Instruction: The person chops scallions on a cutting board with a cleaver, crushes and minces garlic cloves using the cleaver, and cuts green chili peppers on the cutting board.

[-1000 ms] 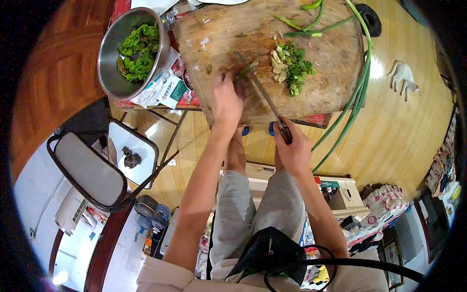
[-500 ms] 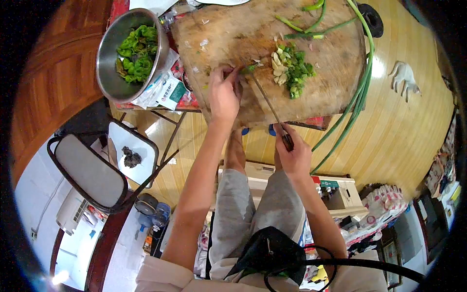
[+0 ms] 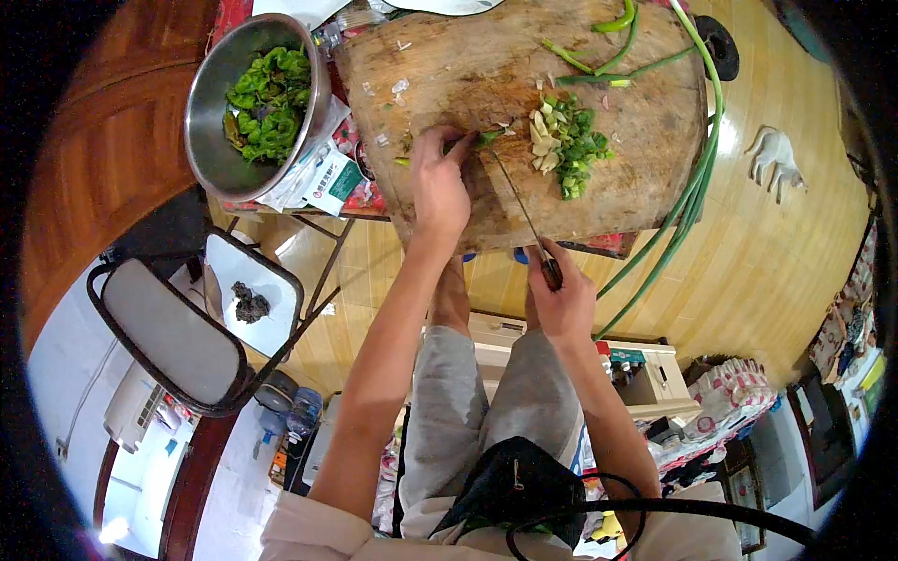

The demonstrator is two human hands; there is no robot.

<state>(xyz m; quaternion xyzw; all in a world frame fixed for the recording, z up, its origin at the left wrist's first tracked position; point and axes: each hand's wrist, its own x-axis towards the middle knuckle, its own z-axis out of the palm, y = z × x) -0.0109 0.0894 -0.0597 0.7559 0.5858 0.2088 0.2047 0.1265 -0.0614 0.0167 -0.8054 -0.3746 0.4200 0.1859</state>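
My right hand [image 3: 564, 292] is closed around the dark handle of a kitchen knife [image 3: 517, 199]. The blade, seen nearly edge-on, points away from me over the worn wooden cutting board [image 3: 426, 79]. Beyond the blade's tip side, my left hand [image 3: 441, 178] has its fingers curled on a small green vegetable piece [image 3: 486, 137], whose exact kind I cannot make out. To the right of the knife lies a pile of chopped greens [image 3: 582, 154], with pale garlic slices [image 3: 543, 138] along its left side.
A steel bowl [image 3: 198, 117] of leafy greens [image 3: 269, 103] stands left of the board. Long green onions [image 3: 697, 187] hang over its right edge, and a curved green pepper [image 3: 615, 19] lies at the back. A white cat [image 3: 774, 159] is on the floor; a folding chair [image 3: 173, 327] stands left.
Both hands keep their grips. The left fingers have shifted slightly, and the knife blade has turned a little on the board. The whole view has moved slightly.
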